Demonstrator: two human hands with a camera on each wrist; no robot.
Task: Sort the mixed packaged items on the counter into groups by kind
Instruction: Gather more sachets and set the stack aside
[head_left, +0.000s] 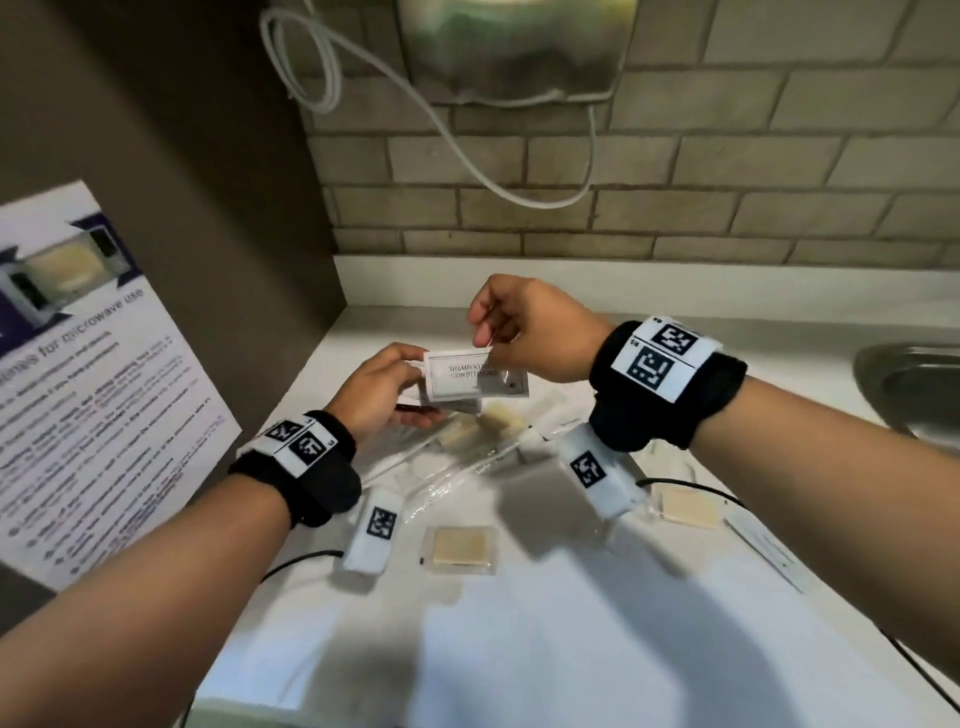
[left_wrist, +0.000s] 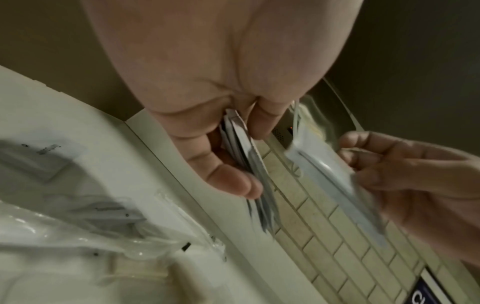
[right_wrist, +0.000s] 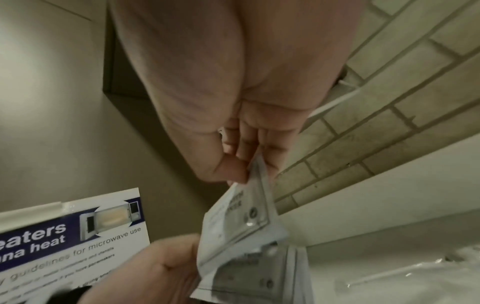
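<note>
Her left hand (head_left: 382, 387) gripped a stack of shampoo sachets (head_left: 449, 397) above the counter (head_left: 519, 623). The right hand (head_left: 530, 327) pinched one more sachet (right_wrist: 239, 214) just beside it.

The sachet (head_left: 475, 375) I pinched was white with dark lettering and a thin dark border. My wristbands (head_left: 670, 387) were black, carrying white tags with black square codes. The soap bars (head_left: 460, 546) were pale tan in clear wrap, the counter (head_left: 545, 649) white, the wall tiles (head_left: 727, 171) beige, brick-patterned.
</note>
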